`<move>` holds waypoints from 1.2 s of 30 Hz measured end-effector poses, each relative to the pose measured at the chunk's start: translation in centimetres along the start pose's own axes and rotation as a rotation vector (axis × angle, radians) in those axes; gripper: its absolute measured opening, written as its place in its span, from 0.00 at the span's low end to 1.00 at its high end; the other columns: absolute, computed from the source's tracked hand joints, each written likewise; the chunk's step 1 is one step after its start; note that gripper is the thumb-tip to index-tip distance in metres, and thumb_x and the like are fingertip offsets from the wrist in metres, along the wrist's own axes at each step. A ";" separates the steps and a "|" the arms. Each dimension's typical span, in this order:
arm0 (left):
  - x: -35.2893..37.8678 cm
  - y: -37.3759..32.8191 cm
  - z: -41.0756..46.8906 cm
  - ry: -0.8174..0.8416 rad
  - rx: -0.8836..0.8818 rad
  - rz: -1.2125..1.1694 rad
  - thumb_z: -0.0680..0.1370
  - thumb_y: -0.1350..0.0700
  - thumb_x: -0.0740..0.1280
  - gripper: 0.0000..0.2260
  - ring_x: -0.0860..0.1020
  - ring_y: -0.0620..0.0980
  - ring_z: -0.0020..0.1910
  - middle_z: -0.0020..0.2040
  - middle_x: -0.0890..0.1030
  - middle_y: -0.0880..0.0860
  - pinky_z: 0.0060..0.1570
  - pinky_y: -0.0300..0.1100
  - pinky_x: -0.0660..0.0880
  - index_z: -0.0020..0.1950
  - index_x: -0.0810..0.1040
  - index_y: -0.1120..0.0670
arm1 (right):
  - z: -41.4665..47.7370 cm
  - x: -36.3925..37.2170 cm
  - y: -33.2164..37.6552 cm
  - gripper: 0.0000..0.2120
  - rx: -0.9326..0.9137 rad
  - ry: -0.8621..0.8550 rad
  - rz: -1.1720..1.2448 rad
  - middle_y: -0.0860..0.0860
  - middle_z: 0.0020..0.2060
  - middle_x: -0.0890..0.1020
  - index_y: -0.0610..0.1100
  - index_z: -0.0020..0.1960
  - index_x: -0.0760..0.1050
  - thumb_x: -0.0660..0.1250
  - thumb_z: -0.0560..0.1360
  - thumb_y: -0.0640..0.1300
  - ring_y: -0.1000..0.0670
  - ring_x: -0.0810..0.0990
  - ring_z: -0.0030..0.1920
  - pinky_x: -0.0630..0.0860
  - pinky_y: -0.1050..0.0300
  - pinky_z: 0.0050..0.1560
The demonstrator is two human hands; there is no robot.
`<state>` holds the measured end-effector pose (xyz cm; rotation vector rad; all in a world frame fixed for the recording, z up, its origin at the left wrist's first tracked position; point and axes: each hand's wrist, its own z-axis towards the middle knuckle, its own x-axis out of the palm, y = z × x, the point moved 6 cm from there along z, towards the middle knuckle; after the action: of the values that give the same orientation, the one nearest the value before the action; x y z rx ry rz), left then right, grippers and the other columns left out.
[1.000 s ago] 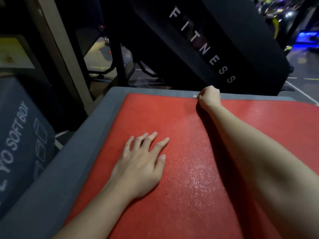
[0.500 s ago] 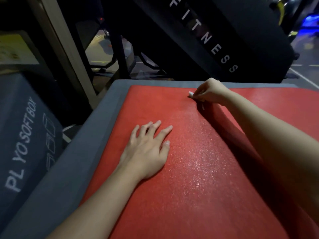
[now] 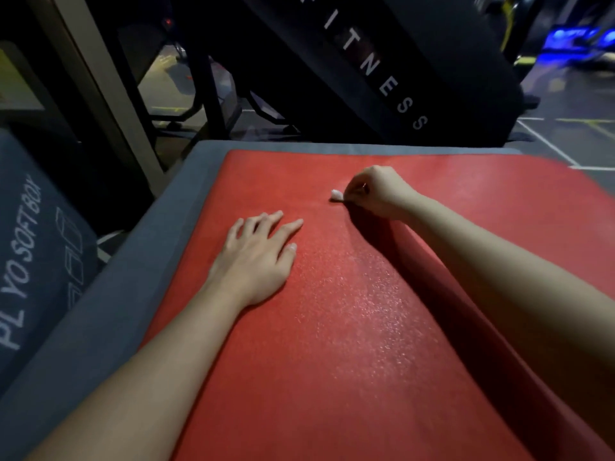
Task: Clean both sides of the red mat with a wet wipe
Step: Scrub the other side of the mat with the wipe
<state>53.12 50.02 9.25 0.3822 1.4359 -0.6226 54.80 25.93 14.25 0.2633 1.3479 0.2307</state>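
The red mat (image 3: 349, 327) lies flat on a grey padded box and fills most of the view. A wet, glistening streak runs down its middle. My left hand (image 3: 256, 257) rests flat on the mat's left part, fingers spread and straight. Further back, my right hand (image 3: 376, 191) has its fingers curled round a small white wet wipe (image 3: 336, 194). Only a bit of the wipe shows at the fingertips, pressed on the mat.
The grey box top (image 3: 109, 314) borders the mat on the left and far side. A second grey soft box (image 3: 30, 261) with white lettering stands at the left. Beyond the far edge, a black slanted panel (image 3: 382, 78) marked FITNESS leans over the gym floor.
My right hand has drawn the wipe from the mat's far edge towards me across the mat. My left hand has stayed flat in the same spot.
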 end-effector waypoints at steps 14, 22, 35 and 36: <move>-0.1 0.1 0.0 -0.005 -0.008 -0.035 0.84 0.42 0.51 0.23 0.54 0.50 0.80 0.81 0.59 0.47 0.79 0.54 0.48 0.80 0.57 0.37 | -9.6 -0.3 3.9 0.09 -0.030 0.064 0.088 0.51 0.44 0.83 0.45 0.49 0.84 0.69 0.78 0.49 0.52 0.78 0.42 0.66 0.63 0.42; -0.5 0.2 -0.3 -0.052 0.007 -0.049 0.84 0.43 0.52 0.22 0.58 0.50 0.78 0.79 0.62 0.47 0.79 0.54 0.51 0.79 0.61 0.37 | -12.0 -0.8 3.8 0.06 0.063 -0.005 0.111 0.47 0.46 0.84 0.45 0.50 0.84 0.71 0.76 0.44 0.46 0.81 0.48 0.66 0.62 0.43; -4.2 -3.1 -7.1 -0.163 0.062 0.041 0.76 0.55 0.70 0.20 0.79 0.59 0.59 0.63 0.79 0.56 0.53 0.53 0.77 0.68 0.78 0.54 | -19.5 -1.0 7.9 0.07 0.124 0.042 0.112 0.42 0.47 0.81 0.41 0.49 0.83 0.67 0.76 0.42 0.41 0.79 0.50 0.70 0.53 0.50; -4.3 -3.2 -8.3 -0.167 0.038 0.003 0.77 0.54 0.69 0.20 0.78 0.58 0.62 0.66 0.78 0.55 0.55 0.53 0.77 0.69 0.78 0.54 | -20.1 -0.9 8.1 0.07 0.106 0.041 0.118 0.43 0.47 0.80 0.41 0.49 0.83 0.67 0.77 0.42 0.41 0.79 0.50 0.70 0.53 0.51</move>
<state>44.53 53.18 12.93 0.3544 1.2655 -0.6645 34.87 34.45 13.66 0.4300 1.3891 0.2649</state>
